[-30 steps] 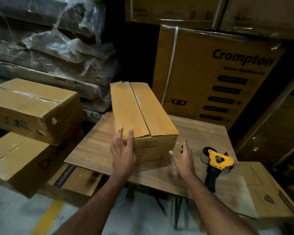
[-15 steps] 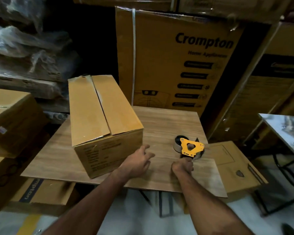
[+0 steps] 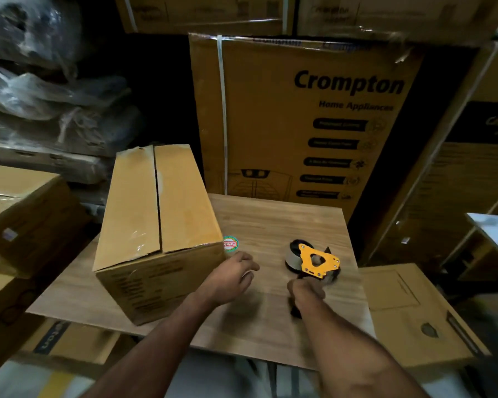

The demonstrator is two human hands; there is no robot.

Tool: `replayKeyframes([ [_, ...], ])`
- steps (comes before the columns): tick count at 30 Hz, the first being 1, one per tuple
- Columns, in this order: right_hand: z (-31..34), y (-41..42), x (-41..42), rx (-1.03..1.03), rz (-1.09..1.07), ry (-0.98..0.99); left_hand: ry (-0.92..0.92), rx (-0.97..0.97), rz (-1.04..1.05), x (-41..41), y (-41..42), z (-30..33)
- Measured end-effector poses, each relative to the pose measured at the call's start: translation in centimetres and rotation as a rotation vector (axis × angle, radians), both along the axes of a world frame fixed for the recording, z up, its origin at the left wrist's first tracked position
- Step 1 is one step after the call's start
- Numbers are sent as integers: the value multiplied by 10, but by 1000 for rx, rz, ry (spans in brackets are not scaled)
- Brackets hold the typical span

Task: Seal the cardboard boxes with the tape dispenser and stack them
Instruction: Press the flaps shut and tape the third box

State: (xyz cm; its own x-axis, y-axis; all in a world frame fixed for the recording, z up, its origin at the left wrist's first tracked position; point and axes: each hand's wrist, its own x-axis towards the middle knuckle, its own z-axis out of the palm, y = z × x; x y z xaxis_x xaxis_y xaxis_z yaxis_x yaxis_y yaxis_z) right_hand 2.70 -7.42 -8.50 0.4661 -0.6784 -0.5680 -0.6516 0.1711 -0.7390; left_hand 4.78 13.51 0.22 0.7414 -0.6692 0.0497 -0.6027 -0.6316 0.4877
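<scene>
Now | right hand (image 3: 306, 291) fingers grip tape dispenser (image 3: 314, 261) handle | left hand (image 3: 232, 278) fingers seemingly loose, beside box (image 3: 156, 231)

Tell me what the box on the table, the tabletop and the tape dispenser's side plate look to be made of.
Box: brown corrugated cardboard, matte, folded flaps with a centre seam.
Tabletop: wood or wood-look laminate; streaky grain, smooth.
Tape dispenser side plate: yellow, flat, with screw heads; painted metal or plastic, unclear. The right hand covers its handle.

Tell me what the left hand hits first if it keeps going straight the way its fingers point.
Probably the round red-and-green sticker roll just beyond the left hand, beside the cardboard box corner. Depth is unclear, so the fingers could pass it onto the bare wooden table.
</scene>
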Motion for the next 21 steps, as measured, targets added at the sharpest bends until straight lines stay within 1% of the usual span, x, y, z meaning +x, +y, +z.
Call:
replayKeyframes([
  [1, 19, 1, -1, -1, 62, -59, -6, -42, 5, 0, -4, 5],
  [3, 60, 6, 2, -99, 64, -189, -2, -142, 41, 4, -11, 22],
  [5, 81, 8, 18, -147, 153, -309, -7, -233, 114, 16, -17, 44],
  [9, 121, 18, 53, -256, 367, -420, -74, -417, 302, 48, -20, 91],
  [12, 159, 34, 68, -211, 555, -519, -77, -442, 363, 66, -8, 130],
  [14, 181, 45, 69, -190, 686, -589, -140, -441, 359, 71, 1, 156],
  [16, 201, 55, 67, -205, 811, -645, -193, -495, 359, 73, 12, 180],
  [19, 223, 76, 63, -184, 969, -637, -324, -548, 421, 75, 32, 203],
  [21, 229, 93, 63, -236, 1023, -628, -412, -545, 472, 77, 44, 205],
])
